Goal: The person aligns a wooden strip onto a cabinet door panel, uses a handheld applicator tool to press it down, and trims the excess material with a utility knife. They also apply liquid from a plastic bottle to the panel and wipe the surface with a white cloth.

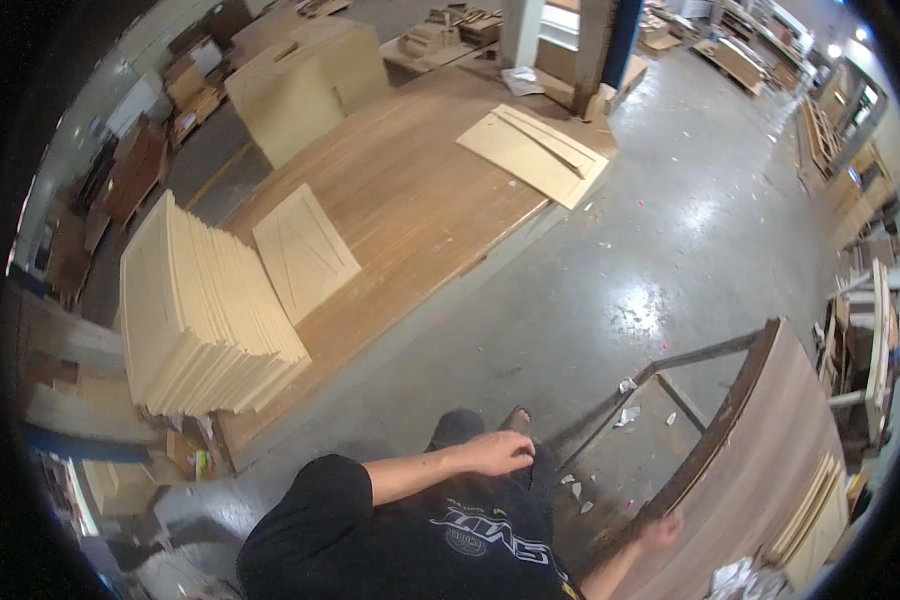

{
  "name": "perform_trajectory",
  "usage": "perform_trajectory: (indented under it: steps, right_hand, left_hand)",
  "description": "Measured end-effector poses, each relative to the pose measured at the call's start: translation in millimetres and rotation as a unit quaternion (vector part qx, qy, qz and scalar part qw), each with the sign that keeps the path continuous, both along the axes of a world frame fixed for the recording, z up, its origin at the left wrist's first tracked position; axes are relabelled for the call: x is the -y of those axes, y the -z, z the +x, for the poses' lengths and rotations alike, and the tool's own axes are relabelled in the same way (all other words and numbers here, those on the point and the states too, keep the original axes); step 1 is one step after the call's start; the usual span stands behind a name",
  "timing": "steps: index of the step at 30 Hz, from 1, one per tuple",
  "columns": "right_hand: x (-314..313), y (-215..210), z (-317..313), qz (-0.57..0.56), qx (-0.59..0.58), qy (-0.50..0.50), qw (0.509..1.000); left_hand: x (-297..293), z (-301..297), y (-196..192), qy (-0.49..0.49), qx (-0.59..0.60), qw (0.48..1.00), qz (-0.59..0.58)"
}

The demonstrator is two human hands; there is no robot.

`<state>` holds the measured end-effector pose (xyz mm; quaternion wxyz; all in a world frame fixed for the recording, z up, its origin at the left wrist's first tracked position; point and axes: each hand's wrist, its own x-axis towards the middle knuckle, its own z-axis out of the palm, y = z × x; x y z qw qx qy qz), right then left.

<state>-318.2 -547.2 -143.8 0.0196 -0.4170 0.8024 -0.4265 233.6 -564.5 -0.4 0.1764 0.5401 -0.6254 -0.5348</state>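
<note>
At ten o'clock a stack of pale matt plywood sheets [205, 320] sits on a smooth brown wooden table [410, 210]; the grey concrete floor [660, 250] gleams glossy at three.

A woodworking shop: a tall stack of pale plywood panels [195, 315] on a long wooden worktop [410, 215], offcuts on the concrete floor [660, 240], timber racks [840, 130] behind.

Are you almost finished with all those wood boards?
Hard to say. A tall stack of pale boards already stands on the big table, with single boards lying beside it. Nothing is in hand: the left hand hangs empty in front of the body, and the right hand touches a brown panel. How many boards remain can't be told.
</note>
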Motion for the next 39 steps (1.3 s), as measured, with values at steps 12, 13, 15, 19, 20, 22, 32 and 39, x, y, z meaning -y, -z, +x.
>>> perform_trajectory:
  steps: [12, 13, 15, 19, 20, 22, 32, 39]
  right_hand:
    - [326.6, -95.7, 507.9, 0.27, 0.229, -0.484, 0.801]
    - [322.5, -93.5, 547.6, 0.314, 0.203, -0.501, 0.781]
    - [315.0, -33.5, 584.4, 0.369, 0.214, -0.53, 0.733]
    - [288.5, 32.9, 661.1, 0.579, 0.21, -0.583, 0.53]
    - [283.6, 37.7, 683.9, 0.589, 0.133, -0.617, 0.505]
    - [271.7, 28.7, 745.1, 0.601, 0.078, -0.63, 0.486]
    - [312.3, 150.9, 972.2, 0.671, 0.036, -0.441, 0.595]
    - [299.8, 242.2, 1044.1, 0.6, -0.053, -0.579, 0.55]
  left_hand:
    - [-37.6, 247.8, 108.1, -0.477, 0.072, 0.874, 0.055]
    - [-42.3, 279.6, 125.9, -0.499, 0.05, 0.861, 0.091]
    - [-41.0, 345.9, 171.6, -0.523, 0.076, 0.843, 0.104]
    - [-41.2, 470.8, 280.8, -0.561, 0.22, 0.784, 0.152]
    - [-43.4, 499.9, 306.7, -0.558, 0.316, 0.753, 0.151]
    - [-39.0, 574.9, 352.8, -0.541, 0.299, 0.756, 0.214]
    - [20.7, 737.6, 456.0, -0.59, 0.355, 0.699, 0.193]
    - [3.1, 601.4, 459.8, -0.618, 0.242, 0.729, 0.165]
